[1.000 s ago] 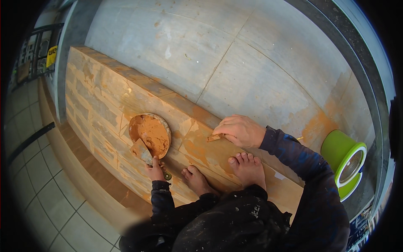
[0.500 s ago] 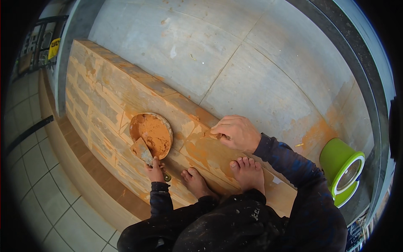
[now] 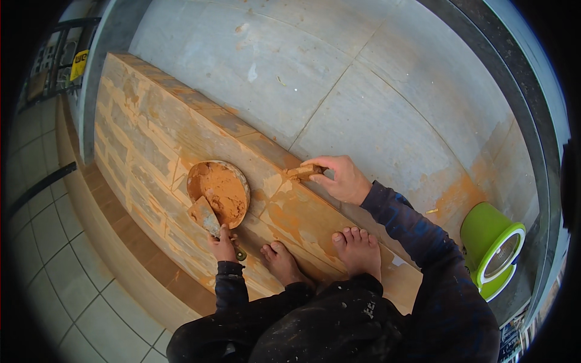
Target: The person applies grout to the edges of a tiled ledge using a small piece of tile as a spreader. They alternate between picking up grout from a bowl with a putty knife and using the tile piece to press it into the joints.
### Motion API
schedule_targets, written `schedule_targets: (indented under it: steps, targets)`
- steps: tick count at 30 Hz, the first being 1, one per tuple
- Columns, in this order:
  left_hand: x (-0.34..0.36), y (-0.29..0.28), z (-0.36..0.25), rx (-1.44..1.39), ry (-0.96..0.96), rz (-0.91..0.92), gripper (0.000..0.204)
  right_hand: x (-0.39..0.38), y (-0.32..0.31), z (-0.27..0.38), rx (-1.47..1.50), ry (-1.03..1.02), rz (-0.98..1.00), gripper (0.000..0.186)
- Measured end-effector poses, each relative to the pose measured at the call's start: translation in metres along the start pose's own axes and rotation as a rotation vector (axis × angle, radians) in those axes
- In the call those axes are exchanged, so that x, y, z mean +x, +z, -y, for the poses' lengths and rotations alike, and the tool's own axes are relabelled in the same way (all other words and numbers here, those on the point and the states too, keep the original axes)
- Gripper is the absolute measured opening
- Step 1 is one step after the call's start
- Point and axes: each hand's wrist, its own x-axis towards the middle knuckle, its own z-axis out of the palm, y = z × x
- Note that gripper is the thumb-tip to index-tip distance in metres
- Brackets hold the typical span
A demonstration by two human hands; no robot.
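Observation:
My left hand [image 3: 223, 247] is closed round the handle of a putty knife [image 3: 206, 216]. Its wide, smeared blade rests over the near rim of a round bowl [image 3: 247, 196], which holds thick orange grout [image 3: 219, 186]. Between the thumb and fingers of my right hand [image 3: 344, 179] is a small block [image 3: 304, 172] coated in orange grout; its exact kind is unclear. The block's left end touches the far edge of the tiled ledge [image 3: 305, 212], right of the bowl. Orange smears cover the tiles there, in front of my bare feet.
Beyond the ledge lies a floor of large grey tiles [image 3: 369, 115], stained orange at the right. A green bucket [image 3: 484, 233] with a white-rimmed strainer stands at far right. At lower left, a step drops to a pale tiled floor [image 3: 66, 260].
My right hand has turned and lifted slightly, with the block now showing further out of its fingers and pointing left. The left hand, putty knife and bowl have hardly moved.

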Motion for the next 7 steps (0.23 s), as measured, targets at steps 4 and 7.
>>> schedule_targets:
  steps: [4, 7]
  targets:
    - [-0.001, 0.007, -0.004, 0.035, 0.015, 0.019, 0.023, 0.044, 0.031, 0.003, -0.254, -0.309, -0.219, 0.032]
    - [0.000, 0.006, -0.003, 0.025, 0.024, 0.024, 0.024, 0.045, 0.042, -0.002, -0.503, -0.324, 0.027, 0.039]
